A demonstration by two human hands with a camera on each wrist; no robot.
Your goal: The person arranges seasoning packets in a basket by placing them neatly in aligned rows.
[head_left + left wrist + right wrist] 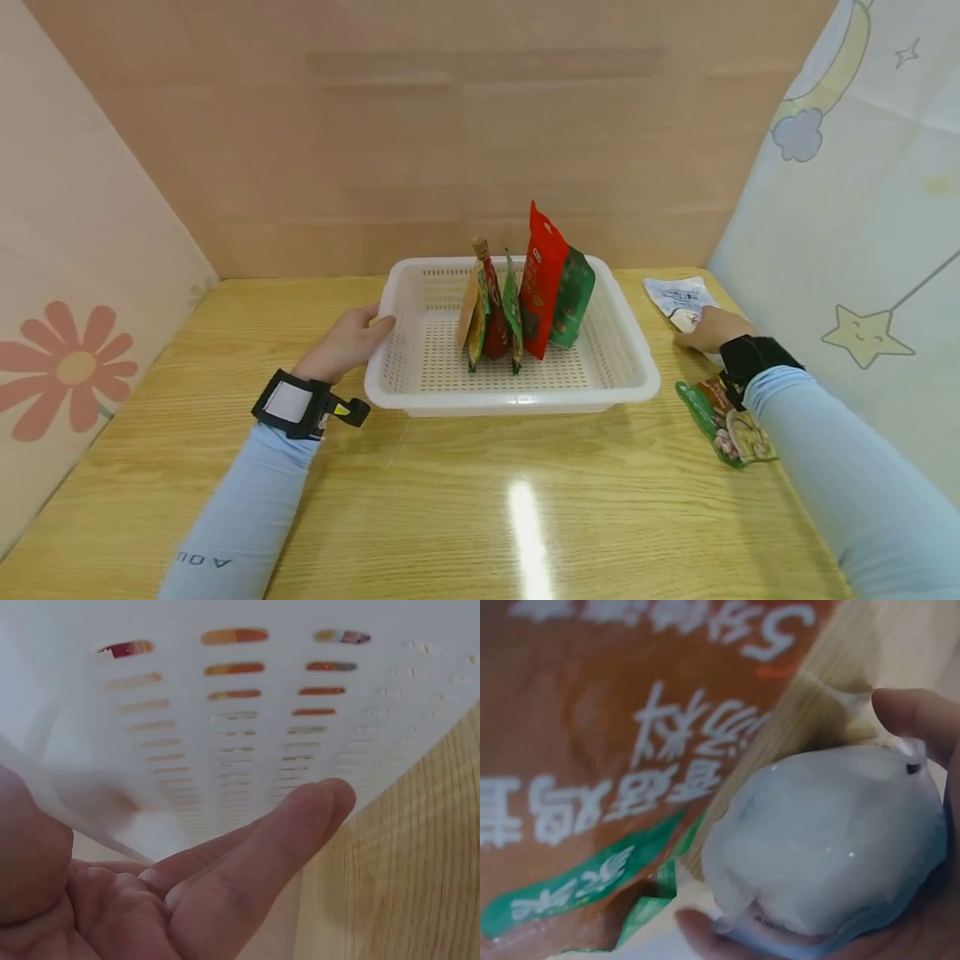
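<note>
Centrally on the wooden table (480, 500) sits a white perforated basket (420, 371) with several upright snack packets (525, 292) inside. Its left rim is touched by the left hand (347, 342); only the left wrist view shows the straight fingers (262, 855) lying against the slotted wall. At far right, the right hand (708, 329) rests on a white pouch (678, 298); the right wrist view alone reveals its fingers curled round the pouch. A green packet (723, 421) lies near the wrist.

Bright overhead light, glare on table (528, 533); wrist views blurred.
</note>
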